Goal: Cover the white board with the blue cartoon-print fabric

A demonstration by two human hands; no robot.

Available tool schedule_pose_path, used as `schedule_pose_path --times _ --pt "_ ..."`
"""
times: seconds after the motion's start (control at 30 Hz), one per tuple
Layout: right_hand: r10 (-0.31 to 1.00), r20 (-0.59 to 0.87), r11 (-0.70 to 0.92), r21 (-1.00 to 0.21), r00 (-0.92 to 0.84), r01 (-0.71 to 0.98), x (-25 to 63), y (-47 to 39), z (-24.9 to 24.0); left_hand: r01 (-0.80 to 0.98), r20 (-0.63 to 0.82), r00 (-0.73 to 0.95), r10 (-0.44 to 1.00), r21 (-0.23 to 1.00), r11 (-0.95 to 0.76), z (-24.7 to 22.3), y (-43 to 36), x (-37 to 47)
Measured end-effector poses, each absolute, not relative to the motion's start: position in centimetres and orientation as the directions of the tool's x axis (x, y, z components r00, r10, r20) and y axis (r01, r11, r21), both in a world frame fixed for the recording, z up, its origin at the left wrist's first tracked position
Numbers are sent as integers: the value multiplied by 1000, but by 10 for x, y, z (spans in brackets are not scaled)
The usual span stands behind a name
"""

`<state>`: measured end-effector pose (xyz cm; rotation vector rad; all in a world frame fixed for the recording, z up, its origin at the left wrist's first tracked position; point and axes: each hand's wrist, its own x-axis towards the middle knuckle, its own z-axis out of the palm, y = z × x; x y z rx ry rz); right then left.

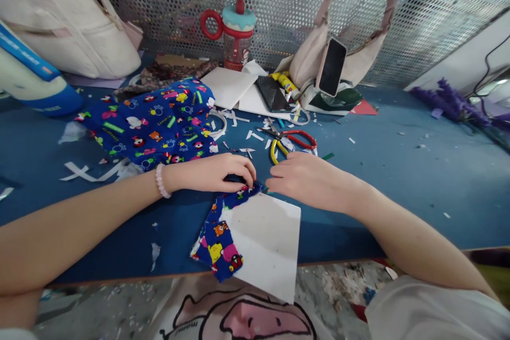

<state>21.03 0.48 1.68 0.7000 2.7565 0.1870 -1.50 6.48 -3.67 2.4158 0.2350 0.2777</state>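
Note:
A white board [266, 239] lies at the table's front edge, its lower corner jutting past it. Blue cartoon-print fabric [221, 249] is folded over the board's left and upper edges, with ragged cut borders. My left hand [229, 171], a pink bead bracelet at its wrist, has its fingers curled closed on the fabric at the board's top edge. Close beside it, my right hand [303, 178] is closed in a pinch at the end of that fabric strip; its fingertips are partly hidden. Just beyond the right hand, red-and-yellow-handled scissors [292, 141] lie on the table.
A larger blue printed cloth [155, 122] lies left. Behind are white boards [229, 86], a dark phone [273, 93], a red-handled cup [238, 37] and a handbag [311, 56] with a phone [332, 66] against it. Paper scraps [85, 171] litter the blue table [398, 170].

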Motion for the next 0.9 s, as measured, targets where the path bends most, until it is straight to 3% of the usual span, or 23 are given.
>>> schedule_pose_path --times 0.27,0.73,0.9 --pt "438 -148 896 160 -887 415 214 10 12 80 160 956 246 665 -743 -37 64 -15" --pt "435 -138 900 97 -890 425 222 26 1 105 192 936 295 650 -753 -44 64 -14" --pt "495 -164 869 96 -853 486 222 24 1 108 186 937 295 650 -753 -44 64 -14"
